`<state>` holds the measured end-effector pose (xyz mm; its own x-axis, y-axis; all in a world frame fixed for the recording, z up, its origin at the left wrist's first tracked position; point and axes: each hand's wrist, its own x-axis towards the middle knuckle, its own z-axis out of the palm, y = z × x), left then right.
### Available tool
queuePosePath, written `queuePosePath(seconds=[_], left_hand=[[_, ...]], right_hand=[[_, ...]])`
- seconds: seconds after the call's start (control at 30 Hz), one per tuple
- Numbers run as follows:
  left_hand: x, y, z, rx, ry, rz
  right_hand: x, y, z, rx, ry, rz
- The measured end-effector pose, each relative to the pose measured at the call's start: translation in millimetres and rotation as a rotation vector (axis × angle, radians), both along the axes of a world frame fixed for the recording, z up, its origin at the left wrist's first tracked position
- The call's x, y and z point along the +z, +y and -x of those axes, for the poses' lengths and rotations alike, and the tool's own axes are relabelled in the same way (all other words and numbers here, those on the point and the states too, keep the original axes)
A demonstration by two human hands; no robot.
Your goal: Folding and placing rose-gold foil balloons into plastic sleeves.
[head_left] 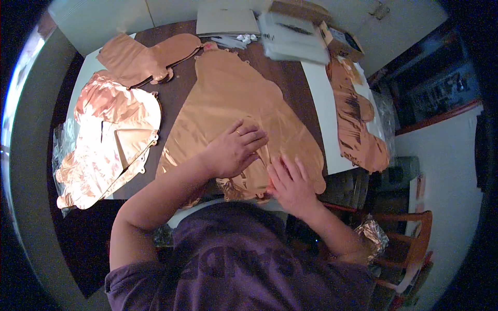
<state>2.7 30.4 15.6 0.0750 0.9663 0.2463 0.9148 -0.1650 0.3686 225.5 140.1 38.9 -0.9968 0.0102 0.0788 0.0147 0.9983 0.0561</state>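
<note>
A large flat copper-coloured foil balloon [236, 93] is spread out on the table before me, wide at my side and narrower at the far end. My left hand [236, 150], with a ring on one finger, lies on it with the fingers stretched to the right. Close by, my right hand [291, 184] rests on the foil near its front edge, fingers apart. A crease runs through the foil between the two hands. Crinkled foil shows below them at the table's near edge. Whether the right thumb pinches any foil is hard to make out.
More flat copper foil balloons lie at left [140, 124], far left [150, 57] and right [355, 111] on the brown table [306, 88]. Clear plastic bags [293, 39], a pale flat box [226, 22] and an open carton [342, 41] stand at the back. A wooden chair [423, 238] is at right.
</note>
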Motion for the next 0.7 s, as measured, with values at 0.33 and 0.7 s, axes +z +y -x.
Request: queuePosePath(seconds=[0.33, 0.7], left_hand=[[2, -2, 1, -0.007, 0.030, -0.024], [18, -24, -11, 0.453, 0.061, -0.050]], right_hand=[[4, -1, -14, 0.067, 0.047, 0.048], [46, 61, 63, -0.130, 0.063, 0.695]])
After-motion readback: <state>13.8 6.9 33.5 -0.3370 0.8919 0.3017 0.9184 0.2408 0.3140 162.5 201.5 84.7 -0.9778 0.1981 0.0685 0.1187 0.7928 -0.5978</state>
